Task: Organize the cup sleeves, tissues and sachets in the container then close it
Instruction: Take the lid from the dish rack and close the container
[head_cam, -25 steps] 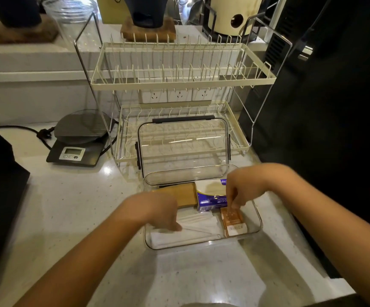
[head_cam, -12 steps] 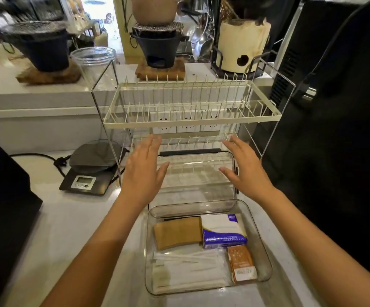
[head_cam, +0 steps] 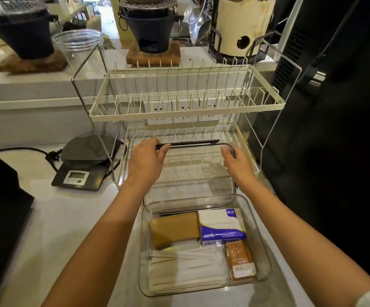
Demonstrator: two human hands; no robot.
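A clear plastic container (head_cam: 264, 247) sits open on the counter near me. Inside lie brown cup sleeves (head_cam: 174, 229) at the back left, a white and blue tissue pack (head_cam: 221, 227) at the back right, orange sachets (head_cam: 240, 260) at the front right and white paper packets (head_cam: 184, 269) at the front left. The container's clear lid (head_cam: 197, 156), with a black strip along its top edge, leans upright against the dish rack behind. My left hand (head_cam: 146, 160) grips the lid's top left corner. My right hand (head_cam: 235, 160) holds its top right corner.
A cream two-tier dish rack (head_cam: 186, 107) stands just behind the container. A kitchen scale (head_cam: 84, 165) with a black cord sits to the left. A dark object fills the left edge, a black appliance (head_cam: 325, 107) the right. Pots and a clear tub stand on the raised shelf behind.
Both hands left the container's contents, rose to the lid leaning on the rack, and now grasp its upper corners. The camera tilted up.
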